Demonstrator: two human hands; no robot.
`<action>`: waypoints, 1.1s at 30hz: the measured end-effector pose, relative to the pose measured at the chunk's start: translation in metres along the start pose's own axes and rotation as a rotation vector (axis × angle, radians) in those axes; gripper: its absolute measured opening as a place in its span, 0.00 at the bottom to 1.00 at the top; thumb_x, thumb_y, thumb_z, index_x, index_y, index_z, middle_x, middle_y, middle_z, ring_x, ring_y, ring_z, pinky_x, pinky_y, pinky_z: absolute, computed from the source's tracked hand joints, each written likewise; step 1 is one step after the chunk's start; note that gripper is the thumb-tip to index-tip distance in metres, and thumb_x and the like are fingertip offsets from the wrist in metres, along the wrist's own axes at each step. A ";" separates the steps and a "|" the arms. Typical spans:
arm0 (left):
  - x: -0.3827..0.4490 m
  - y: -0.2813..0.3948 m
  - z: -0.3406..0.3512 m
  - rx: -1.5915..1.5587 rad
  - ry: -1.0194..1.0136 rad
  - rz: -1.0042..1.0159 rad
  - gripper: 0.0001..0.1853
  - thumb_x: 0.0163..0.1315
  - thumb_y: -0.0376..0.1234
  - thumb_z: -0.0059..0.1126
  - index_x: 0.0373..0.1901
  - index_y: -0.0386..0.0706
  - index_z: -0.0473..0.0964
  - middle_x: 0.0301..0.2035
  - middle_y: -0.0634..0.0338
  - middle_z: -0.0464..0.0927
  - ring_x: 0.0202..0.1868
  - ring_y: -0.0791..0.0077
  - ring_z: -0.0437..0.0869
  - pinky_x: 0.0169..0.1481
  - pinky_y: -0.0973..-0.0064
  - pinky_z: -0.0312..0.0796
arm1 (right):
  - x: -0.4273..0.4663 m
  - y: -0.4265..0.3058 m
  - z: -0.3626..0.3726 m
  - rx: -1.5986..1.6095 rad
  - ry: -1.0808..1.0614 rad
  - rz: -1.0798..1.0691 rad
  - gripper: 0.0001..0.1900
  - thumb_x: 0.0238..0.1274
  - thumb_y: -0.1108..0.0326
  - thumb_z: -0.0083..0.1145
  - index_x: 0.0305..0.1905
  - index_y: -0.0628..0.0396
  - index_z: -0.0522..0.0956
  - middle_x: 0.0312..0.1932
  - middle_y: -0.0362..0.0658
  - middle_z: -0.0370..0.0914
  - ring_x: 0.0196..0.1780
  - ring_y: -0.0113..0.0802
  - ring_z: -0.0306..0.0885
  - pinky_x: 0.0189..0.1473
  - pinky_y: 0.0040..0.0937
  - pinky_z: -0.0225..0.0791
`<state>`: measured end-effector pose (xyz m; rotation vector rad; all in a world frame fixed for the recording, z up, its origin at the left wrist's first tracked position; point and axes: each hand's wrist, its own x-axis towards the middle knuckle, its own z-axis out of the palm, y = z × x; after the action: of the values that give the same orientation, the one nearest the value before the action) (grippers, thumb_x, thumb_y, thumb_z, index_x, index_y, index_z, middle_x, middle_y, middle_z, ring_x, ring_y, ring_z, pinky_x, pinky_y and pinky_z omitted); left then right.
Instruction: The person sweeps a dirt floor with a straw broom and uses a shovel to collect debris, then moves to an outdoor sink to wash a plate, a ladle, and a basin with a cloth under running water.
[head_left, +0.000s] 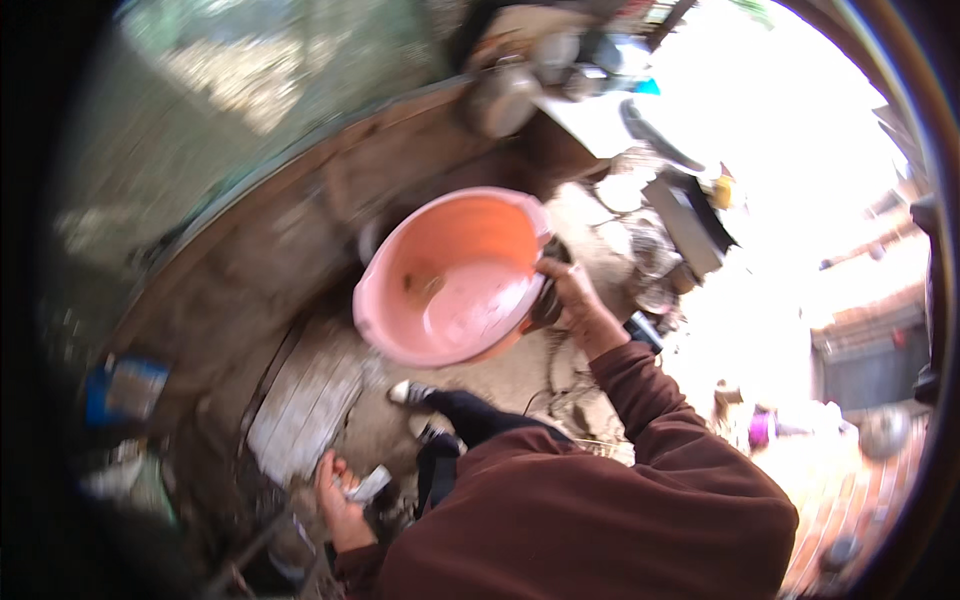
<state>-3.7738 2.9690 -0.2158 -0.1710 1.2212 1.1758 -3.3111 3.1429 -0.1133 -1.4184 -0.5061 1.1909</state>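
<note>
My right hand grips the rim of a large pink and orange plastic basin, thumb over the edge. The basin is tilted, so its inside shows, with a dark mark and a brownish patch on the inner wall. Low at the left, my left hand has its fingers partly curled, palm up. A small white object lies at or just beyond its fingertips; blur hides whether the hand touches it. Under the basin's left side a pale wooden board rests on the ground.
A low brown wall curves along the left, with greenish sheeting beyond. Metal pots stand at the top. A box-like object and other clutter lie at the right. My shoes are on the earthen floor.
</note>
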 end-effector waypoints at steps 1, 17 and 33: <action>0.011 -0.002 0.006 0.038 0.050 -0.065 0.05 0.63 0.36 0.55 0.33 0.46 0.74 0.21 0.65 0.73 0.11 0.82 0.60 0.16 0.80 0.55 | -0.015 -0.011 -0.024 0.124 0.029 0.029 0.16 0.48 0.74 0.62 0.45 0.62 0.77 0.36 0.43 0.78 0.36 0.34 0.76 0.40 0.32 0.71; 0.058 -0.026 0.100 0.316 0.064 0.009 0.06 0.60 0.37 0.57 0.30 0.46 0.72 0.20 0.65 0.70 0.13 0.80 0.61 0.16 0.77 0.53 | -0.107 -0.243 -0.438 0.156 0.994 -0.524 0.11 0.49 0.71 0.65 0.38 0.60 0.79 0.33 0.42 0.79 0.35 0.35 0.78 0.40 0.31 0.72; 0.085 -0.177 0.245 0.732 0.163 -0.086 0.17 0.64 0.41 0.50 0.47 0.38 0.72 0.38 0.59 0.74 0.40 0.67 0.75 0.43 0.71 0.72 | 0.146 -0.392 -0.596 -1.680 1.191 -0.467 0.11 0.54 0.60 0.58 0.42 0.48 0.76 0.35 0.49 0.80 0.40 0.49 0.79 0.42 0.44 0.71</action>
<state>-3.4931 3.1022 -0.2645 0.2326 1.6944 0.5894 -2.6138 3.0802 0.0876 -2.7216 -0.8831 -0.9245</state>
